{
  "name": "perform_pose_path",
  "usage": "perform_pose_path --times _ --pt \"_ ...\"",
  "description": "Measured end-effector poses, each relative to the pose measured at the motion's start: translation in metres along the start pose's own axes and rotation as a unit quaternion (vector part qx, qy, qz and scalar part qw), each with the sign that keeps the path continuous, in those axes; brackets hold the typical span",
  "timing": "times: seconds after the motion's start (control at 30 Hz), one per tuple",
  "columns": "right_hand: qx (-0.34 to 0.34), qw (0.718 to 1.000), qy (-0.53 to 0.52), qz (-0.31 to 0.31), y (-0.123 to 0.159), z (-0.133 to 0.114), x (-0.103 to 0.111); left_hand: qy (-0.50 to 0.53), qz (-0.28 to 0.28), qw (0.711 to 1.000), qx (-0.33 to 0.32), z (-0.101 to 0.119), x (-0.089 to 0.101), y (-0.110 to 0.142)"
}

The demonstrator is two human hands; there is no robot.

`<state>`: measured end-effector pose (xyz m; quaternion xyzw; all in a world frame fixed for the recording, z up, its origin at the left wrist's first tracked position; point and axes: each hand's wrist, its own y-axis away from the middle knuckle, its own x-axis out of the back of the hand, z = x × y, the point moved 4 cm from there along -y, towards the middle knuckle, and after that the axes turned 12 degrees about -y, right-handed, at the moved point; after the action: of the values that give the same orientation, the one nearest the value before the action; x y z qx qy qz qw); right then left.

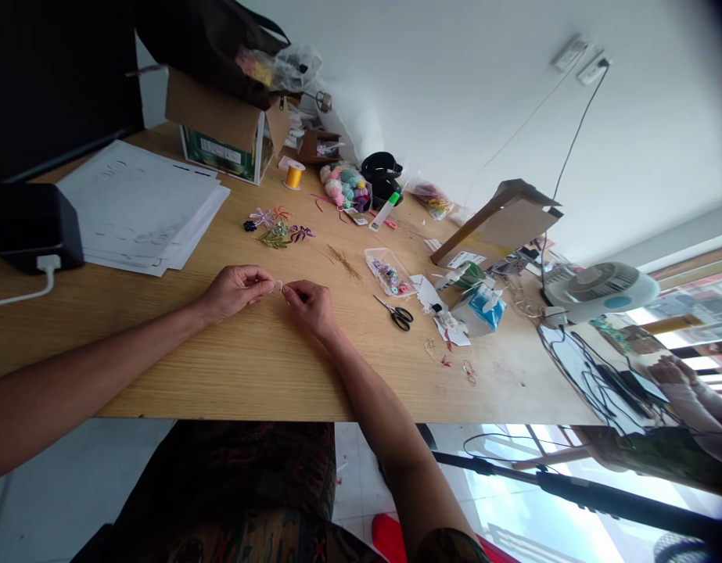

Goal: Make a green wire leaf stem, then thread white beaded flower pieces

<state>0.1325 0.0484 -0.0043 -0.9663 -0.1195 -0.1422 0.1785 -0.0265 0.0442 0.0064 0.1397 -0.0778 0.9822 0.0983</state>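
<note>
Dark patterned clothing [231, 485] fills the bottom edge, below a pale wooden table [220, 383]. The left hand [235, 291] and right hand [309, 307] each pinch, fingertips pressed together, a tiny pale piece [279, 287] above the table (wire or bead, too small to tell, and partly hidden by fingers). A slackened pinch could drop it near the purple-and-green beaded flowers [277, 227].

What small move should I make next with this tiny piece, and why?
Probably steady the small pale piece before reaching for anything: your left hand and right hand both pinch it, and the black-handled scissors lie on the table, away from both hands.
</note>
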Motion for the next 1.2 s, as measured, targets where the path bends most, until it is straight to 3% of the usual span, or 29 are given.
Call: perform_pose_path --times 0.13,0.27,0.43,0.53,0.63,0.73,0.87,1.2 --pt "0.033 0.998 0.028 -0.045 0.003 -0.005 -0.006 0.033 0.040 0.998 0.029 0.000 0.003 0.000" --pt "0.088 0.990 0.087 -0.062 0.004 -0.010 -0.008 -0.024 0.061 0.997 0.043 -0.007 0.004 -0.001" --pt "0.098 0.989 0.111 -0.020 0.002 -0.015 -0.002 -0.169 0.040 0.984 -0.029 -0.011 0.001 -0.001" --pt "0.063 0.995 0.078 0.011 0.000 -0.010 0.003 -0.203 0.008 0.976 -0.078 -0.005 -0.004 0.000" --pt "-0.026 0.999 0.012 0.023 -0.003 0.002 0.006 -0.163 -0.008 0.983 -0.086 0.000 -0.005 0.000" --pt "-0.078 0.996 -0.049 0.013 -0.003 0.008 0.004 -0.074 -0.017 0.997 -0.026 -0.003 -0.003 -0.001" --pt "-0.089 0.991 -0.100 -0.005 -0.001 0.003 -0.001 0.037 -0.021 0.999 0.026 -0.006 -0.003 0.000" --pt "-0.121 0.980 -0.154 0.049 -0.001 0.006 -0.002 0.122 -0.062 0.988 0.072 -0.002 -0.005 0.003"
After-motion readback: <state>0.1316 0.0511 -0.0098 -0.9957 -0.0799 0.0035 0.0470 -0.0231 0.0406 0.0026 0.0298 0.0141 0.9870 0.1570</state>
